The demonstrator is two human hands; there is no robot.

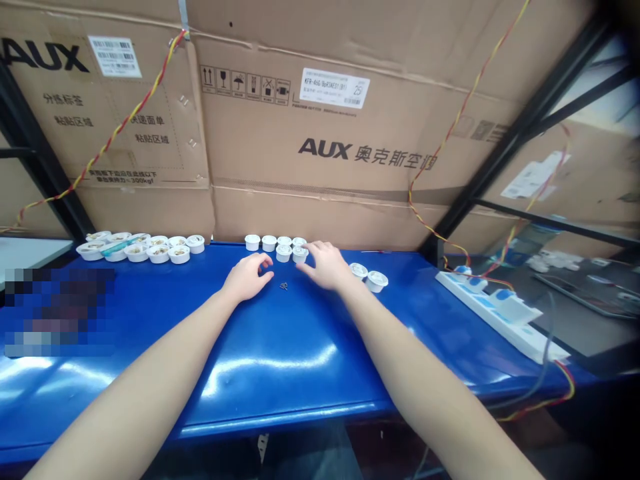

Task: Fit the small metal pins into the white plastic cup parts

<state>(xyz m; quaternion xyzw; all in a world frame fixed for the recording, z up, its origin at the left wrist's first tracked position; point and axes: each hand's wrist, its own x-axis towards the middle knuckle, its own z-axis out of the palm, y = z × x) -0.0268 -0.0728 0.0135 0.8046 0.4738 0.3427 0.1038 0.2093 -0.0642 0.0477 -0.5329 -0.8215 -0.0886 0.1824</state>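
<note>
White cup (299, 255) | round, small, rimmed | right grip (327, 265) at cup, hold unclear | left grip (245, 277) fingers parted

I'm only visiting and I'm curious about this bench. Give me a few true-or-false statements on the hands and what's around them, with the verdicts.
1. Small dark pieces lie on the tabletop near the left hand. True.

2. The tabletop is red. False: it is blue.

3. The left hand is gripping a cup. False: it holds no cup; the nearest white cups stand beyond it on the tabletop.

4. A white power strip lies to the right of the right hand. True.

5. Nothing stands behind the tabletop. False: cardboard printed with "AUX" stands there.
</note>
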